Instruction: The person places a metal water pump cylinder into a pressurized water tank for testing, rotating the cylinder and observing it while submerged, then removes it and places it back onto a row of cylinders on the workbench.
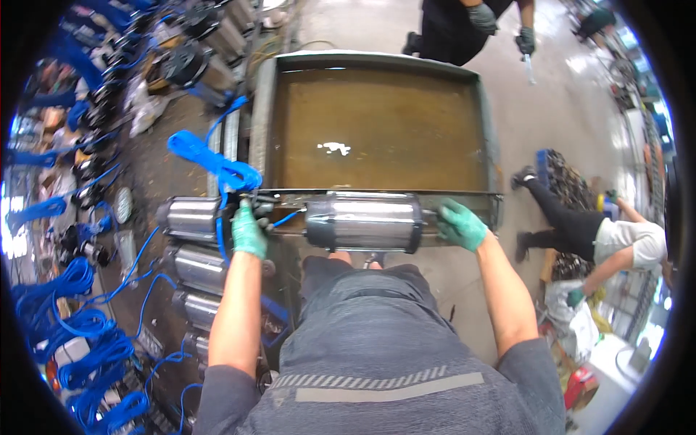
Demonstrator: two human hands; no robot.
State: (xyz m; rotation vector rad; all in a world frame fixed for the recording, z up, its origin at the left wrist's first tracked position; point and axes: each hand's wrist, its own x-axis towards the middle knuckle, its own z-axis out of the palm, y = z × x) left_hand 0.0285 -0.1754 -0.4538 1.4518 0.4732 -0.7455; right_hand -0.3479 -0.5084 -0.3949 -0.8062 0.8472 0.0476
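A silver metal cylinder with black end caps, like a submersible pump motor, lies crosswise before me along the near edge of a water-filled tank. My right hand, in a green glove, closes round the short shaft at its right end. My left hand, gloved alike, is closed at a black fitting left of the cylinder; its fingertips are partly hidden. A short blue cable runs from the cylinder toward that fitting. Just above my left hand lies a bundled blue cable.
More silver cylinders lie on the dark bench at left, with several coils of blue cable. One person stands beyond the tank, a tool in one gloved hand. Another person bends at right near a white bag.
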